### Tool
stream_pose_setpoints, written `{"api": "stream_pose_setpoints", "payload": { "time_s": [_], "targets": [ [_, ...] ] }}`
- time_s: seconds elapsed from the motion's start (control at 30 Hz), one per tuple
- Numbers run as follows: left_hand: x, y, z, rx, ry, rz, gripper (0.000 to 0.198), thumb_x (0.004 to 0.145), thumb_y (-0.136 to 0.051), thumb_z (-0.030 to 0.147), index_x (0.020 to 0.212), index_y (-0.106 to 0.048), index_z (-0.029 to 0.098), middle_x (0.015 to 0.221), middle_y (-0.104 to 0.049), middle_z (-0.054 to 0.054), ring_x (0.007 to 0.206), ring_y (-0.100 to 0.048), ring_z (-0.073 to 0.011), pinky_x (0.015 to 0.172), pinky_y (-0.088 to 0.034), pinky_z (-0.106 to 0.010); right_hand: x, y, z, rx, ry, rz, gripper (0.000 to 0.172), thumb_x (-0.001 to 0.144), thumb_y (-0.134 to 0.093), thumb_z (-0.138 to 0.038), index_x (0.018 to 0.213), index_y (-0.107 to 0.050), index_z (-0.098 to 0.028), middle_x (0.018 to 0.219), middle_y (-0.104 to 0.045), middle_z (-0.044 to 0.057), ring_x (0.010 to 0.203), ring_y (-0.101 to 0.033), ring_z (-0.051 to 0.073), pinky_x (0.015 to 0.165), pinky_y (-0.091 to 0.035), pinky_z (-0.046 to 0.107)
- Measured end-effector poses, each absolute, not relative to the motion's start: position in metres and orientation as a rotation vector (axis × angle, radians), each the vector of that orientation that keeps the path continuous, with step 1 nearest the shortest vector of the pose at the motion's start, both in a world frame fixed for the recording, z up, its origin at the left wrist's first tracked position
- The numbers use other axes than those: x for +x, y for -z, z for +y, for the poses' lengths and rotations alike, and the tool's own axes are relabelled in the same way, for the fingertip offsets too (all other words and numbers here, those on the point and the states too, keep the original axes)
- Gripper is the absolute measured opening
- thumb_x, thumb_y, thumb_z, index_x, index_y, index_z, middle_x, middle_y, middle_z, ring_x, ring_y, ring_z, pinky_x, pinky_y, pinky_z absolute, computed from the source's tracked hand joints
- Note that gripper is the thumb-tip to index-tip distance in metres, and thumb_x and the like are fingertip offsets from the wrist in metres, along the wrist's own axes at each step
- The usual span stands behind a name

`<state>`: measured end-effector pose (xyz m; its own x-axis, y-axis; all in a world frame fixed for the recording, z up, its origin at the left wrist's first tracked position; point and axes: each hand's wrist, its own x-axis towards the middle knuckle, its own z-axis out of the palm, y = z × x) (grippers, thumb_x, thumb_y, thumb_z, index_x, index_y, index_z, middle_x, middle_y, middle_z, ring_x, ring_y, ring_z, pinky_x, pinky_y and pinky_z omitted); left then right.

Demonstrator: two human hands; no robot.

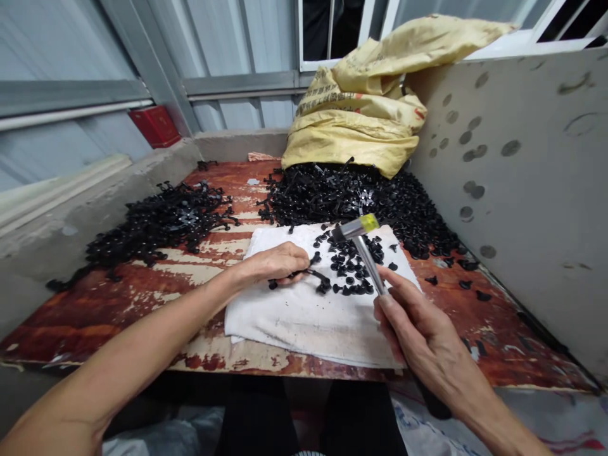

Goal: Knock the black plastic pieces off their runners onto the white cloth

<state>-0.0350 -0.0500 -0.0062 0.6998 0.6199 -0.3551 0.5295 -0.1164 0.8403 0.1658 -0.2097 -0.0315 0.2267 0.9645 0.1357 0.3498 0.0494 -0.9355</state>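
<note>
Closest to the lens is the right hand (420, 332), low on the right, with its fingers curled shut around the lower end of a small hammer (365, 252). The thin metal handle slants up and to the left from the fist. The head, with a yellow tip on one end, hangs in the air above the far part of a white cloth (299, 316) and touches nothing.

The left hand (278, 263) rests palm down on the cloth, just left of the hammer. Its fingers are closed and pinch a black plastic strip (317, 277) against the fabric. One end of the strip pokes out to the right from under the fingertips, with small knobs along it.

Loose black caps (354, 266) lie scattered on the cloth beneath the hammer head, near the free end of the strip.

The cloth is spread on a worn wooden table (142, 297) with peeling red paint. Behind the cloth, a large heap of black parts (332, 193) spills from the mouth of a yellow sack (365, 101) that leans in the far corner. A second pile of tangled black frames (166, 221) sits well apart on the left side of the table. A grey board (522, 190) marked with round stains walls off the right edge, and a red box (154, 125) stands on the ledge at the back left.
</note>
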Motion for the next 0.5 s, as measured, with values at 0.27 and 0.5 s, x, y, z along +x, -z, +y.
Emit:
{"api": "stream_pose_setpoints", "payload": {
  "time_s": [0.27,0.5],
  "targets": [
    [-0.135,-0.066,0.004,1.842,-0.904,2.143,0.006,0.087,-0.05,0.02,0.088,-0.053,0.016,0.085,-0.064,-0.006,0.089,-0.062,-0.022,0.08,-0.049,-0.035,0.158,0.059,-0.218,-1.232,-1.228,-0.675,0.04,0.073,-0.074,-0.052,0.099,-0.06,-0.024,0.061,-0.049,-0.007,0.037,-0.036,0.007,0.028,-0.033,0.018],
    [-0.091,-0.025,0.02,2.235,-0.607,1.966,0.018,0.085,-0.052,0.031,0.088,-0.062,0.016,0.098,-0.066,-0.011,0.103,-0.059,-0.0261,0.096,-0.043,-0.039,0.159,0.06,-0.217,-1.258,-1.27,-0.62,0.044,0.073,-0.075,-0.051,0.102,-0.059,-0.023,0.056,-0.047,-0.007,0.038,-0.037,0.007,0.032,-0.034,0.02]
  ]
}}
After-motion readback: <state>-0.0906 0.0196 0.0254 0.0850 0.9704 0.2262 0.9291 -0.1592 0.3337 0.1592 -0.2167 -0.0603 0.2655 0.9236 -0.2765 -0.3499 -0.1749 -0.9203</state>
